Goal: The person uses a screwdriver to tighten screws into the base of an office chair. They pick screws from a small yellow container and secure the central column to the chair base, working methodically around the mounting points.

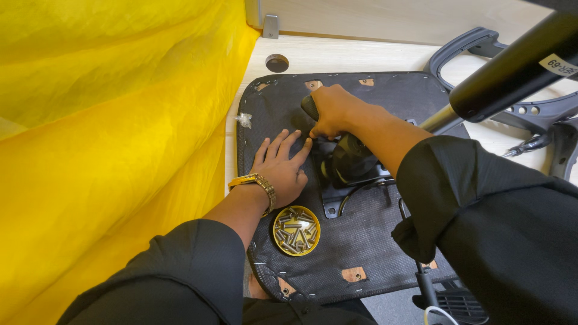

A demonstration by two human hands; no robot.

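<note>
A: L hand?
B: Flat, palm down, fingers spread and pointing away from the body. Wrist straight, forearm bare, dark sleeve pushed up near the elbow.
A: R hand?
B: Closed in a fist, knuckles up, thumb side toward L fingertips. Arm reaches in from the right, sleeve bunched at the forearm.
</note>
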